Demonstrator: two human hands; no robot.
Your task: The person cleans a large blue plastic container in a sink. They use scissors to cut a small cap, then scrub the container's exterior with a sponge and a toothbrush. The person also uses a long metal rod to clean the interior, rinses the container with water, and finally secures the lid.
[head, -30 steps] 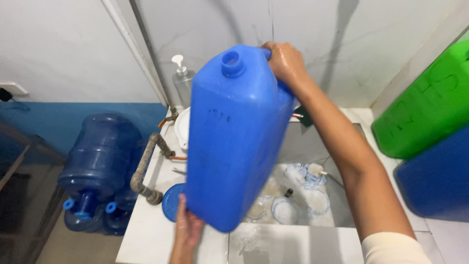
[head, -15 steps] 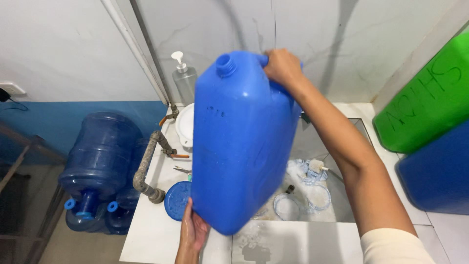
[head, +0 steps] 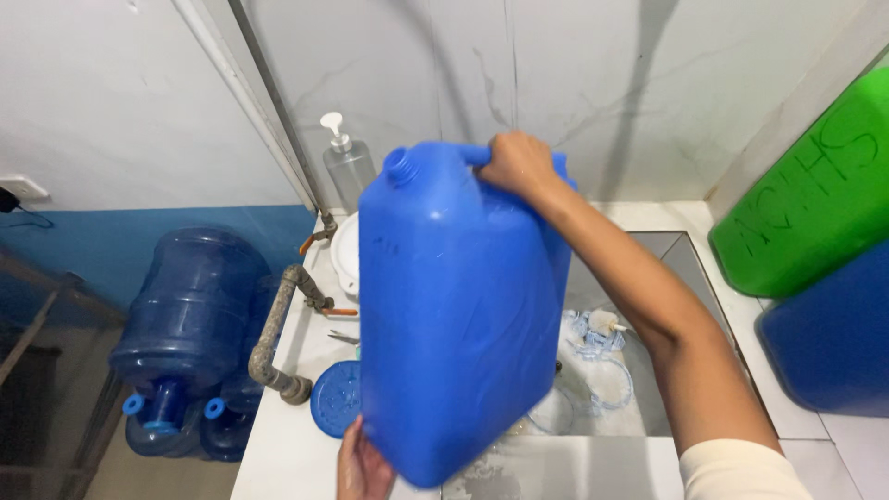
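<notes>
Your right hand (head: 515, 163) has its fingers (head: 495, 167) closed round the top handle of the blue jerrycan (head: 454, 315), carrying its weight from above. Your left hand (head: 363, 468) is pressed under the lower corner; whether its fingers are curled or flat you cannot tell. That two-point hold keeps the can aloft over the front edge of the sink (head: 639, 407) and white bench (head: 287, 444). Its long axis runs near upright, tilted slightly, the open spout (head: 400, 165) pointing up and left toward the soap pump bottle (head: 346, 165). A blue round lid (head: 335, 398) lies just beside it
</notes>
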